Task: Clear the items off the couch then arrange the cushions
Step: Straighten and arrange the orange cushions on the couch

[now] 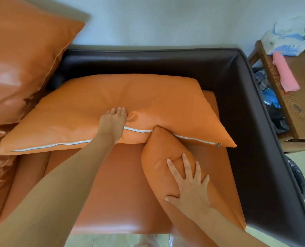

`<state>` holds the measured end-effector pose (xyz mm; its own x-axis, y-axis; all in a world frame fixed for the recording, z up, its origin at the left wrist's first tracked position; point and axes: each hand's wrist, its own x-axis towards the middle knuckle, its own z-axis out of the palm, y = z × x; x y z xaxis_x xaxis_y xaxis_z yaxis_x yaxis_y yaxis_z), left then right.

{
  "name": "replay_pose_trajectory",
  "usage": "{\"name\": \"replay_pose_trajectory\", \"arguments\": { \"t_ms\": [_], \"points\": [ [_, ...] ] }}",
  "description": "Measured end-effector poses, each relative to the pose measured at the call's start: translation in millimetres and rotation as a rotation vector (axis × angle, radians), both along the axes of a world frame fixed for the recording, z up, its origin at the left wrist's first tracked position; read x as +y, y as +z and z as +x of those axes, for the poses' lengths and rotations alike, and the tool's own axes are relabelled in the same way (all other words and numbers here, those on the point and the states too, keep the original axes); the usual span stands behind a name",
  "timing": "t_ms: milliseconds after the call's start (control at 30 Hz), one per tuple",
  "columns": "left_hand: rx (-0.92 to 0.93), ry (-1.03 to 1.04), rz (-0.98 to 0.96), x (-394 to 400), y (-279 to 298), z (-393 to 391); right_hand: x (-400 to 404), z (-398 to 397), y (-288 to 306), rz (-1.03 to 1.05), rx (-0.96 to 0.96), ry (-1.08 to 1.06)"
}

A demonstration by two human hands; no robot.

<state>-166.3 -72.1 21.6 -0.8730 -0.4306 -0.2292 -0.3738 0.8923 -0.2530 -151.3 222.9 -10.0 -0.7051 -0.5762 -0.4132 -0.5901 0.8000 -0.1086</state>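
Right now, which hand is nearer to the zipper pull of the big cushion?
Right. The right hand lies flat on the small cushion, below the zipper pull. The left hand presses the big cushion further left.

At the right edge of the frame a wooden counter (280, 97) is seen, with a pink cloth (284, 73) draped over its rim and a white printed bag (287, 35) set behind it.

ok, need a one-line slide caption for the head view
Left hand presses the large orange cushion while right hand rests flat on a smaller cushion on the brown-framed couch.
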Motion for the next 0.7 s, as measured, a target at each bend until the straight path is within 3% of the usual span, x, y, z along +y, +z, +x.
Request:
{"name": "replay_pose_trajectory", "arguments": {
  "t_ms": [133,233,433,600,700],
  "points": [
    [-0.033,-0.071,-0.086,28,-4,20,16,6,-6,-0.067,0.029,0.033],
    [0.013,-0.132,0.023,53,-16,40,37,14,-9,-0.083,0.017,0.024],
    [-0.192,0.053,0.075,117,15,50,70,22,-7,-0.122,0.024,0.032],
    [-0.289,-0.044,0.012,140,11,45,77,9,-2,-0.126,0.023,0.033],
    [-0.318,0.053,0.049,150,18,42,84,-2,0,-0.105,0.02,0.049]
  ]
}}
